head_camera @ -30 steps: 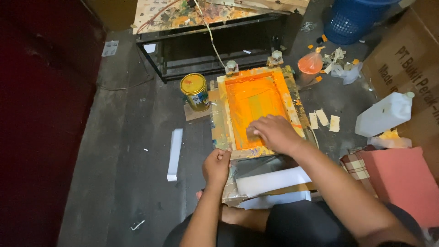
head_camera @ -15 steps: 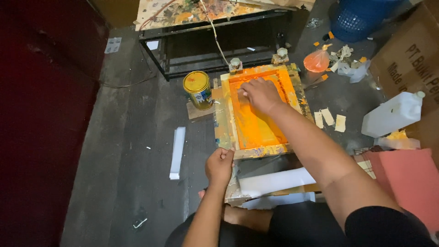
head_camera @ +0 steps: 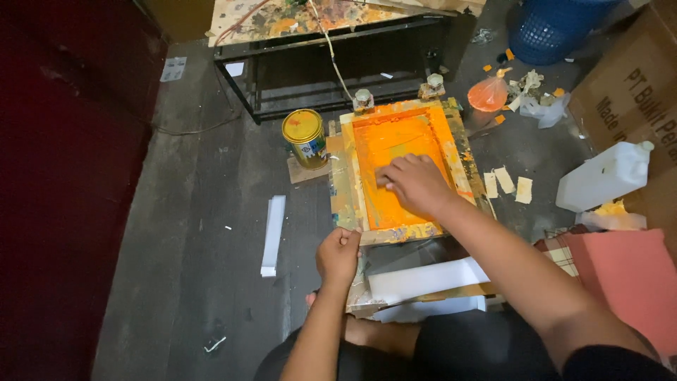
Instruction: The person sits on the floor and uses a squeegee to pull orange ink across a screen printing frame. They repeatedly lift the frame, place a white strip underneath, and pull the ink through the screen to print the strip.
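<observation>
A wooden screen-printing frame (head_camera: 405,169) with orange mesh lies on the dark floor. The right hand (head_camera: 416,185), arm outstretched, presses curled fingers onto its mesh. The left hand (head_camera: 338,254) clenches the frame's near-left corner.

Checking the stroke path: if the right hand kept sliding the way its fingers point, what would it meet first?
The right hand points left across the orange screen; it would likely first meet the frame's left wooden rail.

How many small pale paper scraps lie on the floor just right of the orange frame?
3: scraps side by side right of the frame, left, middle, right. More may hide under the arm.
</observation>
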